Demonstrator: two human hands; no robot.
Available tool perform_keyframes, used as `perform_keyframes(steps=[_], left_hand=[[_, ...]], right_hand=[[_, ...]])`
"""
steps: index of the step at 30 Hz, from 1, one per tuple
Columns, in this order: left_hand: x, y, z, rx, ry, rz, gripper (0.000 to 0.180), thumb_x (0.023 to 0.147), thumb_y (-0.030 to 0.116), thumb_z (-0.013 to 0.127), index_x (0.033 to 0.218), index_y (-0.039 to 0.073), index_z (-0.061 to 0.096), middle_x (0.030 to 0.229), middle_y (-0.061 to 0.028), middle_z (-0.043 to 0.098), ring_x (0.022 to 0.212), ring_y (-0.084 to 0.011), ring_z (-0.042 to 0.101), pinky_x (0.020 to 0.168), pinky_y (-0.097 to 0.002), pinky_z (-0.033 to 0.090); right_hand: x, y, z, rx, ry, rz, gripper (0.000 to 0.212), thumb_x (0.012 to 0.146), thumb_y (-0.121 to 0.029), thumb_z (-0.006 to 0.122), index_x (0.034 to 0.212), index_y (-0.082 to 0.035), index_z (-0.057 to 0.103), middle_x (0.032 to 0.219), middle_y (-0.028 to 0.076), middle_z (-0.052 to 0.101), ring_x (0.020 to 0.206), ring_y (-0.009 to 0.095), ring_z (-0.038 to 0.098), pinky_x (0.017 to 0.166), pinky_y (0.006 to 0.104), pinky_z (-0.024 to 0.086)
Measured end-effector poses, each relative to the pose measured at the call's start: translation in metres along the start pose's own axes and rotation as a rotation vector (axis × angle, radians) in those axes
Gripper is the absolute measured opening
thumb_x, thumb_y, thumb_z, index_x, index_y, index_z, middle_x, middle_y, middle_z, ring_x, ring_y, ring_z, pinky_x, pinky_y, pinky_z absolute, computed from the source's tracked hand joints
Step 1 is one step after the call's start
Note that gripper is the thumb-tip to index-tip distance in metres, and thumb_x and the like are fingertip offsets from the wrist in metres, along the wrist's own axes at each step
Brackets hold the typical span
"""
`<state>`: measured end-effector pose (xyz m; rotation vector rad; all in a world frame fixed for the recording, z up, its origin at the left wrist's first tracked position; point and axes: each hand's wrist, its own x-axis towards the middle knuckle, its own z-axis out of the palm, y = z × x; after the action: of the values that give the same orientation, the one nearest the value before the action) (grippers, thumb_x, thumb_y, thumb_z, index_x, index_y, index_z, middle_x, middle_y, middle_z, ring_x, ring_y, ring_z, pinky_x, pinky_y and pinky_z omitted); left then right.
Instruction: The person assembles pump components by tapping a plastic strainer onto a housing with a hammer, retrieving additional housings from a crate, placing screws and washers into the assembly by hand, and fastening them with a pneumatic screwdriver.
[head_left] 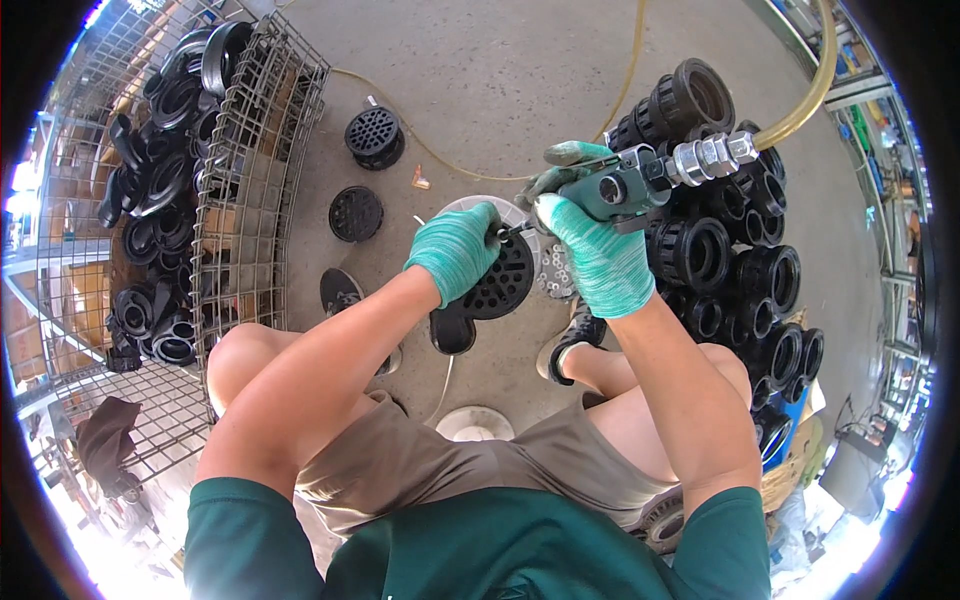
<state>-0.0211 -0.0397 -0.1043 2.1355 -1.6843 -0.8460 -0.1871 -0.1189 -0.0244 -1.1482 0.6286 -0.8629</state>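
My right hand [602, 255], in a green knit glove, is wrapped round a dark green air-powered driver [600, 192]. A clear yellowish hose joins the driver through silver metal fittings [712, 160]. The driver's slim dark bit points left toward my left hand [455, 250], gloved alike. Those left fingers are closed at the edge of a black round slotted drain grate [505, 285]; what they pinch is hidden. From the grate's body a rounded black outlet [452, 332] sticks out toward me. Small pale nuts [556, 272] lie in a cluster just right of the grate.
Two black round grates [375, 137] [356, 213] sit on the concrete floor at the far left. A wire cage [245, 190] full of black rings stands left. Black ribbed pipe fittings [695, 250] are stacked at right. Behind the grate is a white stool top [475, 424].
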Motion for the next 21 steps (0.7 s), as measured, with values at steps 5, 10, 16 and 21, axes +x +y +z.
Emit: perform_keyframes(steps=[5, 10, 16, 21], left_hand=[[0.001, -0.006, 0.004, -0.010, 0.034, 0.054, 0.027, 0.087, 0.022, 0.067, 0.112, 0.010, 0.066, 0.101, -0.0173, 0.070, 0.090, -0.0401, 0.067, 0.077, -0.0452, 0.054], [0.005, -0.001, 0.007, -0.181, 0.147, 0.107, 0.013, 0.083, 0.011, 0.066, 0.094, 0.007, 0.069, 0.096, -0.0195, 0.068, 0.092, -0.0415, 0.064, 0.078, -0.0484, 0.052], [0.008, -0.015, 0.014, -0.113, 0.133, 0.172, 0.020, 0.080, 0.014, 0.068, 0.098, 0.006, 0.067, 0.095, -0.0198, 0.069, 0.094, -0.0399, 0.065, 0.080, -0.0486, 0.053], [0.002, -0.014, 0.000, 0.050, -0.104, 0.070, 0.038, 0.084, 0.025, 0.072, 0.115, 0.007, 0.062, 0.108, -0.0165, 0.070, 0.098, -0.0366, 0.068, 0.083, -0.0482, 0.055]], right_hand=[[-0.002, 0.004, 0.007, -0.084, -0.068, -0.050, 0.046, 0.083, 0.004, 0.075, 0.125, -0.003, 0.058, 0.098, 0.003, 0.069, 0.088, 0.010, 0.065, 0.082, 0.0272, 0.057], [0.001, 0.002, 0.015, -0.149, -0.208, -0.019, 0.044, 0.081, 0.006, 0.074, 0.123, -0.003, 0.061, 0.098, 0.002, 0.069, 0.089, 0.009, 0.064, 0.084, 0.0275, 0.055], [0.002, 0.004, 0.019, -0.138, -0.278, 0.013, 0.042, 0.083, 0.007, 0.071, 0.121, -0.005, 0.059, 0.103, 0.005, 0.068, 0.093, 0.012, 0.064, 0.087, 0.0297, 0.055], [-0.002, 0.002, 0.022, -0.237, -0.305, 0.045, 0.036, 0.083, 0.009, 0.067, 0.115, -0.006, 0.058, 0.110, 0.010, 0.068, 0.100, 0.017, 0.066, 0.093, 0.0341, 0.055]])
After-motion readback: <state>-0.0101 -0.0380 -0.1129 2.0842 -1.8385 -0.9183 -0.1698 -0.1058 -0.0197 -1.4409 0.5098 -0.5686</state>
